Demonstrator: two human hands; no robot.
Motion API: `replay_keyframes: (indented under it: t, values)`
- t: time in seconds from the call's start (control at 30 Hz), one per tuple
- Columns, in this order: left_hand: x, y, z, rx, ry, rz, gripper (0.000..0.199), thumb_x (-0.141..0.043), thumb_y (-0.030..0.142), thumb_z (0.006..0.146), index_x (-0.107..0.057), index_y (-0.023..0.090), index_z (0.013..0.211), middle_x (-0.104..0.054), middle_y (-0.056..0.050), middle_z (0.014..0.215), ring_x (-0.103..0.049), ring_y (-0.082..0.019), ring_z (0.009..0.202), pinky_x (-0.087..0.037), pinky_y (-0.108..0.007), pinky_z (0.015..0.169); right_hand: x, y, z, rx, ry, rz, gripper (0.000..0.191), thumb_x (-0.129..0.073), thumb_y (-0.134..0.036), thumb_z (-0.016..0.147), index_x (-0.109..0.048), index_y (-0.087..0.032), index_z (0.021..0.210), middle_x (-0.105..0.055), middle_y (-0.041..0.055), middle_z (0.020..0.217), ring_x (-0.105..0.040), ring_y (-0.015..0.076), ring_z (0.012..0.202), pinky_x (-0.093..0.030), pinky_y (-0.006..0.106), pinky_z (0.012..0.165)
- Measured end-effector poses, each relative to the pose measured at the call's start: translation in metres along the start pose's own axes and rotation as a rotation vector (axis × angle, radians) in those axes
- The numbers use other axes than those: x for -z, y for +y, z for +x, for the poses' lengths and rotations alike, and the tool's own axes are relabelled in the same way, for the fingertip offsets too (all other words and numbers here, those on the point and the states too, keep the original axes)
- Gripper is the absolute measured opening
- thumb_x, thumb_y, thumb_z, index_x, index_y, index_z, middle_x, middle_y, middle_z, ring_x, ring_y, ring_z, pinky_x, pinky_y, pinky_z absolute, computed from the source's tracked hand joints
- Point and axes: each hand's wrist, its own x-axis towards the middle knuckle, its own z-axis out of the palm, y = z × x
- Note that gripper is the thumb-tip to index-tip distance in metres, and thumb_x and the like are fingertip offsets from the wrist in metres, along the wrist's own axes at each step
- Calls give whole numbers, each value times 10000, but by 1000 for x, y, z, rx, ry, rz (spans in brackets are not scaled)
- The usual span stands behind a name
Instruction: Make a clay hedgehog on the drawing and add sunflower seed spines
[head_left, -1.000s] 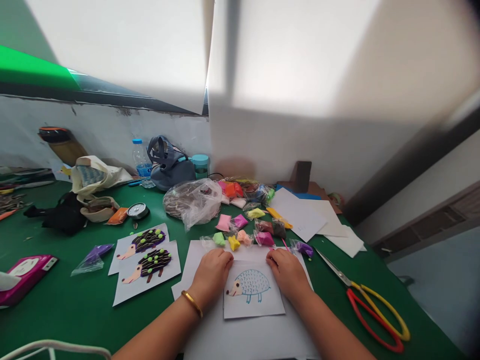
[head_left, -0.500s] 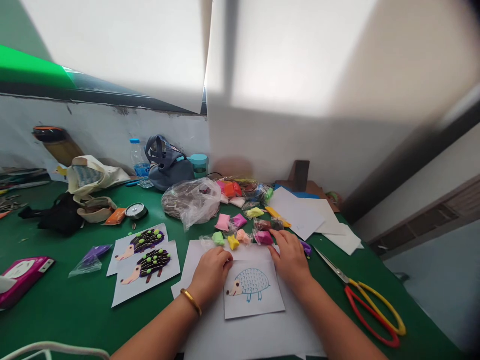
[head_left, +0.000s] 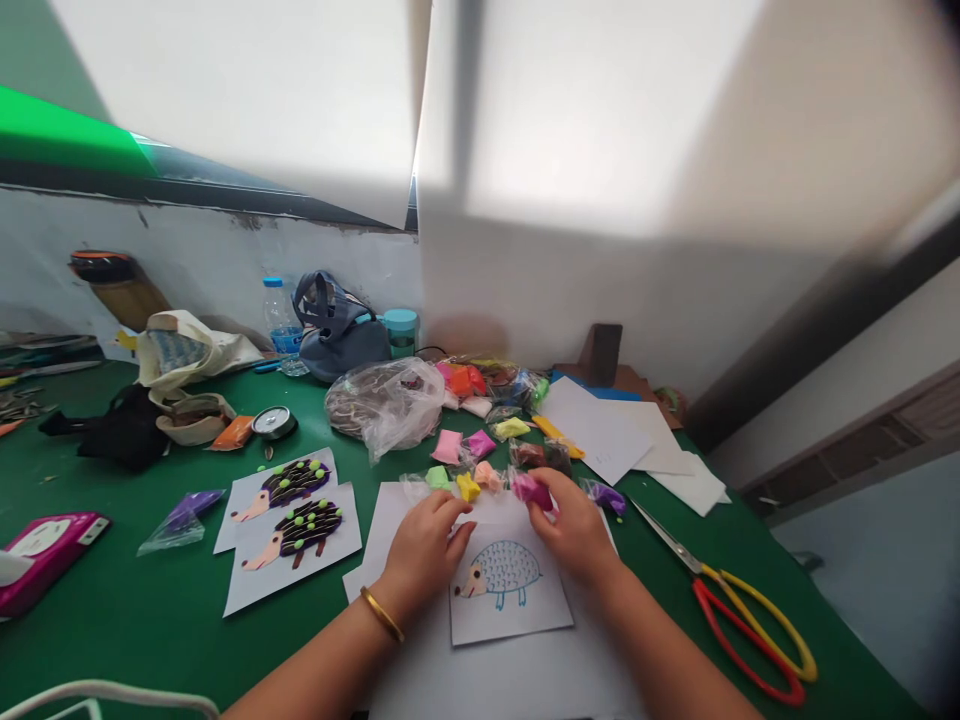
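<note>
A hedgehog drawing (head_left: pixel 510 570) in blue outline, its face filled in peach, lies on white paper sheets. To its left, my left hand (head_left: pixel 426 540) is above the sheets, thumb and fingers apart, holding nothing. My right hand (head_left: pixel 571 522) grips a small magenta clay packet (head_left: pixel 531 490) between thumb and fingers, just above the drawing's top right. Beside that packet lie peach (head_left: pixel 487 477), yellow (head_left: pixel 468 487) and light green (head_left: pixel 437 478) clay pieces. A purple packet (head_left: pixel 604 496) rests right of my right hand.
Two finished-looking hedgehog cards (head_left: pixel 300 535) lie at the left. Large scissors (head_left: pixel 720 590) with red and yellow handles are at the right. Behind are a clear plastic bag (head_left: pixel 390 405), more clay packets, loose paper (head_left: pixel 596 430) and a bottle (head_left: pixel 281 325).
My right hand has closed on the magenta packet and lifted it slightly. The thumb of my left hand has spread from its fingers.
</note>
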Motion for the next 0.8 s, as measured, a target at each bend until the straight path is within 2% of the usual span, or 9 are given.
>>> replay_keyframes:
  t: [0.1,0.2,0.3,0.4,0.47,0.57,0.7,0.8]
  values:
    - [1,12,4,39,23,-204,135,-555,304,909,-599,226,1010,-622,-41,982,-594,-178,789,-472,-324,753,-1,-18,-7,98,-42,83,246,-536,-166,852,-584,-221,1087,-657,69,1068,-610,231,956,-486,361,837]
    - [-1,22,10,189,-49,-547,152,-588,356,891,-543,220,941,-602,6,802,-576,-158,704,-469,-279,645,-5,-29,-11,176,-23,110,237,-542,-149,856,-582,-226,1076,-656,67,1075,-598,236,989,-482,378,864]
    - [-4,27,17,285,-82,-851,224,-659,363,834,-500,212,882,-553,32,761,-558,-139,688,-475,-259,622,-8,-30,-13,181,-19,115,239,-562,-161,868,-570,-228,1098,-645,74,1091,-587,247,1010,-482,401,880]
    - [-5,29,19,321,-83,-1008,261,-703,353,788,-500,203,858,-556,30,779,-553,-128,702,-471,-252,642,-10,-27,-14,167,-31,107,297,-609,-249,884,-555,-224,1174,-615,98,1130,-564,270,1042,-479,430,897]
    - [-4,31,18,335,-98,-1059,255,-704,344,779,-513,200,868,-562,31,777,-547,-121,694,-459,-248,645,-11,-27,-16,159,-41,102,319,-605,-291,900,-557,-221,1208,-599,107,1120,-557,273,1028,-482,428,876]
    - [-2,35,17,348,-109,-1051,217,-682,337,791,-532,197,859,-545,37,765,-520,-108,671,-443,-240,640,-10,-29,-17,157,-40,105,220,-550,-303,938,-608,-213,1130,-590,98,1038,-557,251,951,-480,395,812]
    - [-2,35,16,280,-119,-962,199,-667,352,800,-576,189,870,-562,17,797,-520,-124,717,-446,-253,672,-7,-35,-16,157,-30,96,188,-499,-296,965,-647,-210,1042,-590,81,971,-551,229,900,-455,364,772]
    - [-3,32,16,225,-118,-834,235,-655,359,804,-629,187,962,-611,-14,844,-545,-148,748,-465,-279,705,-5,-36,-15,166,-41,80,210,-467,-283,976,-662,-214,1016,-600,74,940,-550,216,872,-441,349,761]
